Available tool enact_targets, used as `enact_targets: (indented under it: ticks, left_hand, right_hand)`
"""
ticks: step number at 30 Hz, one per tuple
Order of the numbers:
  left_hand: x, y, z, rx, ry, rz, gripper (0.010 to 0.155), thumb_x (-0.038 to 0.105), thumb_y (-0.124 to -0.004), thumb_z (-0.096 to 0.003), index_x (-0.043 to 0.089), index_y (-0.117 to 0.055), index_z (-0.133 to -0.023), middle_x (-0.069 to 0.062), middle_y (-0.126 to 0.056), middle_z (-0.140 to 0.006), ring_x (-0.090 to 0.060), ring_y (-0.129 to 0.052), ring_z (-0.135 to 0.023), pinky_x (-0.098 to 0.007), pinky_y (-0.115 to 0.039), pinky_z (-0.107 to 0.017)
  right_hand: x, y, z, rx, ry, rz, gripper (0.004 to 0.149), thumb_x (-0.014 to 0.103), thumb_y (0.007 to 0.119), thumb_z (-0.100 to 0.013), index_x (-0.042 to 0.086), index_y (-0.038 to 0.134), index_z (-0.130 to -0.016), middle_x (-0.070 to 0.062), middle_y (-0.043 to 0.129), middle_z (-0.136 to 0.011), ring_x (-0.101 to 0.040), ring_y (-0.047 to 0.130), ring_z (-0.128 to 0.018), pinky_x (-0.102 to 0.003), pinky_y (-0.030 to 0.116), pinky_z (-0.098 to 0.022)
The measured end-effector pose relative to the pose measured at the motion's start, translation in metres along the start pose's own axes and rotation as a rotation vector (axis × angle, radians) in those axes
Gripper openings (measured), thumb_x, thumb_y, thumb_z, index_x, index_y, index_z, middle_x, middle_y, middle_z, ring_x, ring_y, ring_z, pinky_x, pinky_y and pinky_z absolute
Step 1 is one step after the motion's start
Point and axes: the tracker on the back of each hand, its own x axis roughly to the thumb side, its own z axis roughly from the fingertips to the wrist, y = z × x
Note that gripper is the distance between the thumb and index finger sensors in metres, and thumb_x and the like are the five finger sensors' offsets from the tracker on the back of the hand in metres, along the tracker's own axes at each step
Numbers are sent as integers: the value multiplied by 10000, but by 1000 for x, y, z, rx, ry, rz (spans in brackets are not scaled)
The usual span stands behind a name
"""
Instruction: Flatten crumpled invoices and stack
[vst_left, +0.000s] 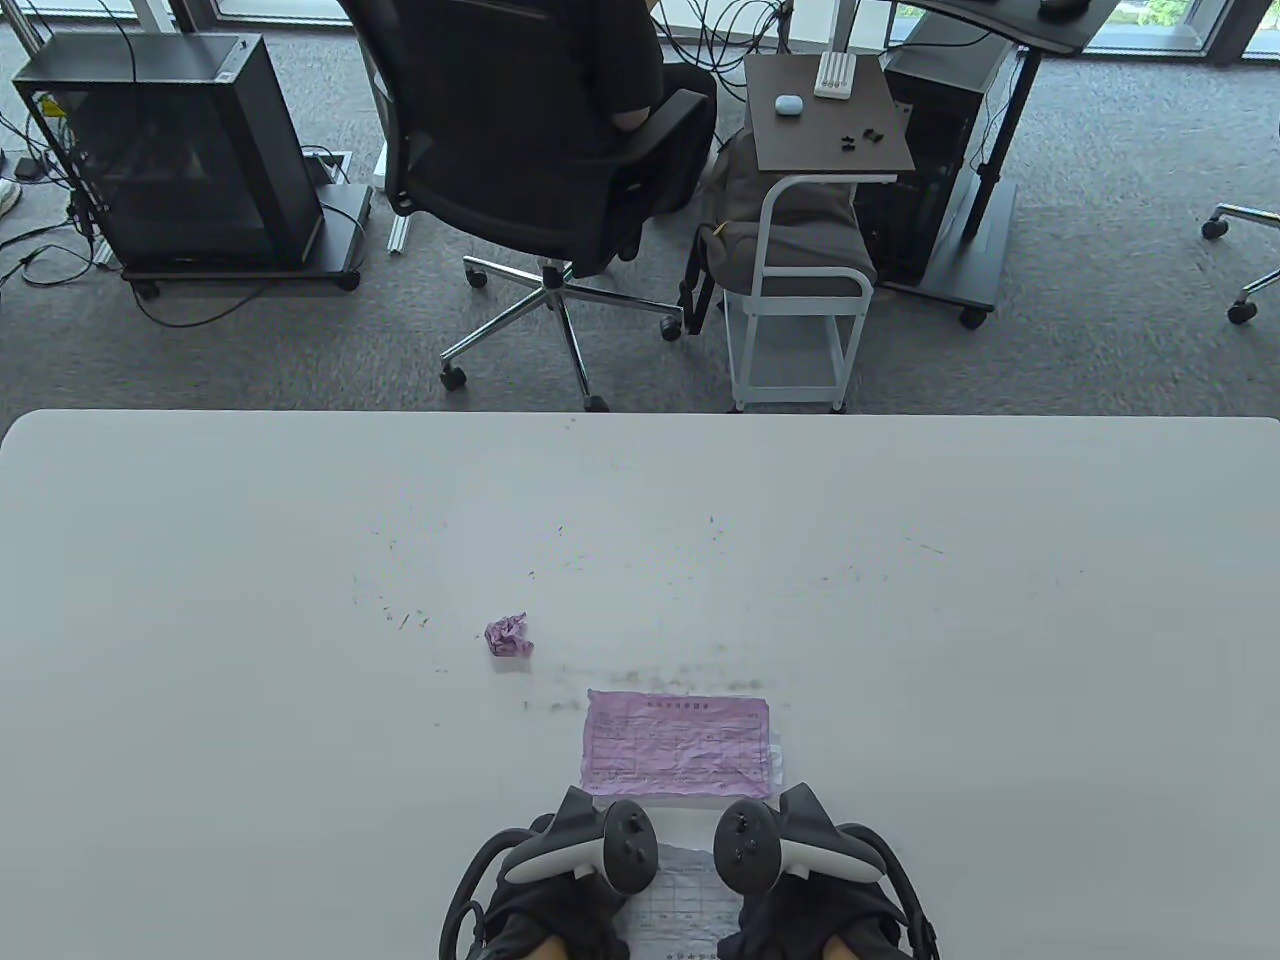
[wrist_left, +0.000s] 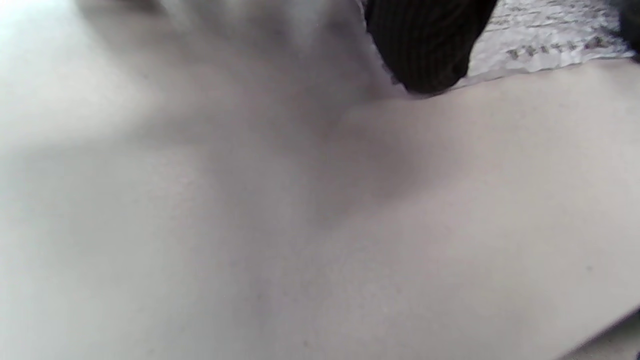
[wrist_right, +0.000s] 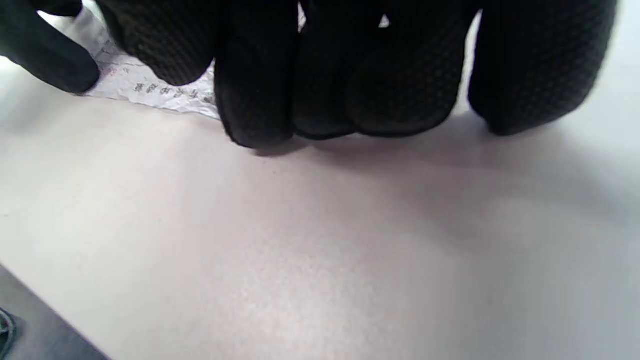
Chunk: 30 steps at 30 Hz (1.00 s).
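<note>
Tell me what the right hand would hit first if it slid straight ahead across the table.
Most likely the flattened purple invoice, lying just beyond the right hand. The hand rests on a white invoice; the exact line is hard to judge.

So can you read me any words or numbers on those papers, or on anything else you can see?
Nothing reads clearly.
Flattened purple invoice sheet: printed heading and table grid, too small to read.
White invoice sheet between the left hand and right hand: rows of print, too blurred.
Crumpled purple paper ball: no text visible.
</note>
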Motion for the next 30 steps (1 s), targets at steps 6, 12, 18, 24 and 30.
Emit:
enact_targets:
  ticks: [6,12,18,24,30]
  left_hand:
    - [0,1,0,-3,5,-4,847,364,-793,-551,301,-125,-1067,-257,108,-1002,-671,11,-893,-769,-420,-573]
    - [0,0,0,-2,2,1,847,364,-792,-552,303,-124,-1068,-254,110,-1002,-666,17,-893,-767,-413,-574]
    - [-1,1,0,-5,6,-3,854,368,-797,-548,310,-121,-1066,-248,112,-1003,-663,14,-895,-763,-415,-576]
    - [0,1,0,-7,9,-5,854,371,-795,-547,313,-118,-1064,-244,114,-1002,-659,16,-896,-759,-414,-579]
    - [-1,1,0,-5,15,-5,870,377,-795,-544,285,-103,-1063,-236,113,-1004,-650,16,-901,-753,-410,-585]
  right_hand:
    - [7,-23,30,-518,-92,133,368,505,730,-536,201,889,-668,-117,940,-605,-245,938,-442,-531,873,-371]
    - [38,-5,11,-510,-321,182,433,427,720,-545,133,754,-861,-177,712,-953,-373,820,-745,-551,821,-461]
    - [41,10,-7,-313,-234,214,532,430,700,-560,157,583,-1001,-190,514,-1057,-357,652,-851,-530,739,-512]
    - [34,1,-5,-336,-38,225,483,420,695,-570,168,631,-977,-179,635,-995,-359,759,-771,-537,816,-447]
    - [24,-5,-1,-297,178,240,432,373,718,-579,111,679,-921,-217,715,-946,-394,850,-718,-526,846,-409]
